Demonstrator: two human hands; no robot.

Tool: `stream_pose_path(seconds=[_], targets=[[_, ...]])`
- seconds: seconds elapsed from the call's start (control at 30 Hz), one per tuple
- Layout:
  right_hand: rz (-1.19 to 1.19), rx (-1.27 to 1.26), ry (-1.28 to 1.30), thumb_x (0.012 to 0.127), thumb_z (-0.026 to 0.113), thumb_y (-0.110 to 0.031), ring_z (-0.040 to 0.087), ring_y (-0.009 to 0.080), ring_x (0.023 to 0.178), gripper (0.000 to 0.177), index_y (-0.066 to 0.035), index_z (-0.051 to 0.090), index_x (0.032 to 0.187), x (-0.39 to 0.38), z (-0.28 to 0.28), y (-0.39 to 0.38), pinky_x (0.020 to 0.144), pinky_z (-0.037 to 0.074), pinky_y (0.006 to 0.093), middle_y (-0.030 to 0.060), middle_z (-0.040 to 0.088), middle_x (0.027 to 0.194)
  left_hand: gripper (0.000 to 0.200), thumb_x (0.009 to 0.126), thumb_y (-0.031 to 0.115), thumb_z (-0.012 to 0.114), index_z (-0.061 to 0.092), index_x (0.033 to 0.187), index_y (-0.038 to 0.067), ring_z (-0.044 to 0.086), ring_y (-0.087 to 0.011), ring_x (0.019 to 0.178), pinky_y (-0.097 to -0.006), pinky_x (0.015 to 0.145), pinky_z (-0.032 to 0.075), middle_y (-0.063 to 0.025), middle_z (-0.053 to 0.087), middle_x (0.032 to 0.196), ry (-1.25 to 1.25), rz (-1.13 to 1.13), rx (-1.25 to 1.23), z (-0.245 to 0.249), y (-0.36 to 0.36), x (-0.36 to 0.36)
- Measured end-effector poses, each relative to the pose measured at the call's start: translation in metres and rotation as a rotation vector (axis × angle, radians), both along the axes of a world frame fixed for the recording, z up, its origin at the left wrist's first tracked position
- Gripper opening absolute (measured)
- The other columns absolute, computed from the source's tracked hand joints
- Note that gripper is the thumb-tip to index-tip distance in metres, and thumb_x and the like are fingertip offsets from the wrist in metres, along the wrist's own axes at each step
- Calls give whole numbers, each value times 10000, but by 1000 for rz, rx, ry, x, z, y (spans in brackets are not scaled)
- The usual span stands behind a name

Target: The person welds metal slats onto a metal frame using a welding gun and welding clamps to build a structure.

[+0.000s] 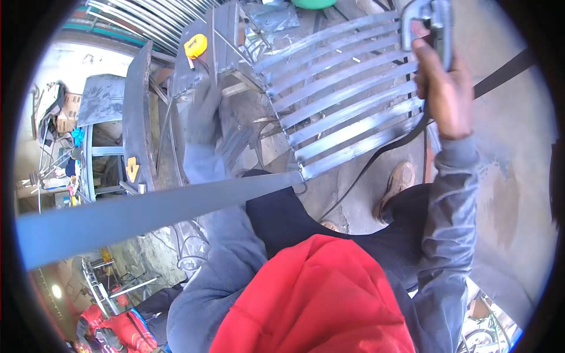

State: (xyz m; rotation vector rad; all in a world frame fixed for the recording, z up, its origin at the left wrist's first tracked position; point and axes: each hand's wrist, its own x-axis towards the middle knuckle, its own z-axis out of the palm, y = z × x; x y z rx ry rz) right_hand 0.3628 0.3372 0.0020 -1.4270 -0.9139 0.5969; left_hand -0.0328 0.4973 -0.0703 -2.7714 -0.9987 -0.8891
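At the upper right, my right hand (444, 94) is closed round a grey C-shaped metal tool (406, 29), held over the corner of a metal grille (347, 94). The grille has several parallel flat slats joined along its near side to a dark edge bar. My left hand (203, 115), dark and smeared by motion, is left of the grille, beside a steel frame (232, 35). A long flat metal bar (159, 206) crosses the view in front of my left sleeve, its far end overlapping the grille's lower corner.
A yellow tape measure (196, 46) lies on the steel at the upper left. A curved metal plate (138, 106) and a blue-grey metal frame (106, 150) stand farther left. Metal rods (147, 20) are stacked at the top. A black strap (406, 138) runs past the grille, near a shoe (395, 185).
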Motion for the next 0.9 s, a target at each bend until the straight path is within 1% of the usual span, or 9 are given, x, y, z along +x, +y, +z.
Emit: stream_pose_path(seconds=[0.07,0.13,0.23,0.33,0.43,0.57,0.63,0.73,0.9], targets=[[28,2,-4,903,659,-323,467,92,464,325,-19,573,979,-9,-5,10,431,356,267,-4,504,575,313,922,63,633,620,1233,90,630,-116,716,-220,589,491,-31,636,892,-960,-18,-1380,-19,-31,-57],[66,-36,36,897,663,-326,472,102,460,331,-17,565,967,-16,-17,19,429,364,274,2,504,573,254,944,190,639,629,1184,107,615,-122,641,-233,549,500,-2,621,794,-952,472,-1121,-43,-63,-84],[123,-66,107,901,665,-314,476,112,454,314,-25,558,957,-21,-28,25,430,370,274,8,498,581,281,950,259,614,622,1171,86,625,-139,633,-263,525,515,-27,638,805,-894,266,-1027,-116,-73,-164],[119,-79,168,908,667,-302,476,116,462,290,-38,558,957,-22,-41,25,428,362,270,6,490,596,344,905,146,608,612,1238,61,634,-158,724,-291,625,541,-76,657,922,-1309,500,-1470,-155,-107,-169],[115,-98,175,927,664,-285,475,97,481,238,-85,534,930,-20,-52,16,421,350,259,-21,467,612,319,951,213,524,613,1215,57,658,-204,679,-325,580,535,-87,667,843,-929,863,-1552,-226,-114,-173],[115,-79,-11,966,598,-298,533,119,538,320,-20,568,1120,17,-105,4,457,414,280,15,574,688,322,925,185,509,615,1208,75,639,-215,606,-375,532,515,-116,665,815,-38,947,-1046,-309,-121,-162],[162,55,-44,1000,546,-333,610,168,871,420,18,588,1227,36,-133,5,728,517,337,71,634,1054,333,908,182,506,616,1201,69,659,-268,685,-438,612,532,-158,681,900,-119,966,-976,-348,-124,-164],[193,-34,-90,1012,532,-296,577,158,947,465,-21,518,1387,17,-131,-9,867,490,342,29,595,1056,359,900,195,526,619,1218,58,668,-305,913,-421,801,524,-178,680,1060,10,707,-1368,-351,-121,-168],[332,107,-113,983,578,-201,568,139,832,362,-55,589,1314,38,-151,-15,745,495,310,22,569,900,373,903,284,570,629,1218,94,646,-329,1060,-443,893,509,-147,677,1146,106,629,-1079,-313,-91,-142]])
